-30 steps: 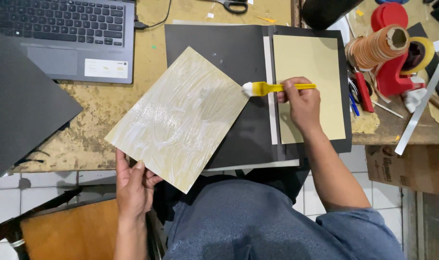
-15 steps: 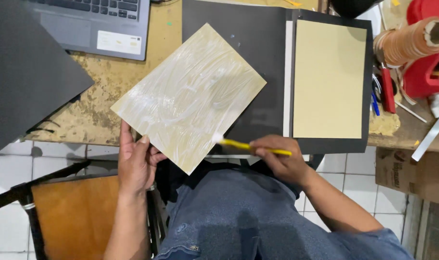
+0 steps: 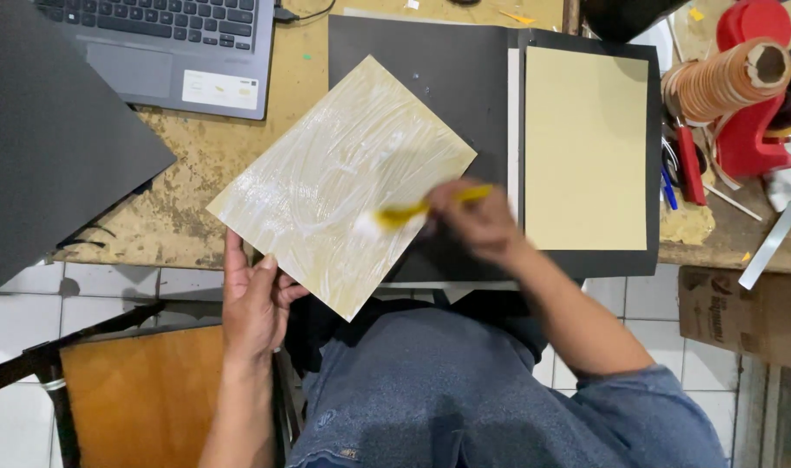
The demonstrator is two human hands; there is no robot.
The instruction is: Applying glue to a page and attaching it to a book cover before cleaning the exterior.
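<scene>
Left hand (image 3: 255,299) grips the near edge of the glue-streaked cardboard sheet (image 3: 343,178), fingers curled around it from beneath, thumb on top. Right hand (image 3: 475,221), blurred, is closed around a yellow-handled brush (image 3: 413,211) whose whitish tip lies on the sheet's lower right part. The sheet sits tilted, partly over the bench (image 3: 196,165) edge. Right of the sheet lies a black folder (image 3: 465,78) bearing a cream panel (image 3: 586,147); left of it a laptop (image 3: 170,43); far right, a red tape dispenser (image 3: 746,95).
</scene>
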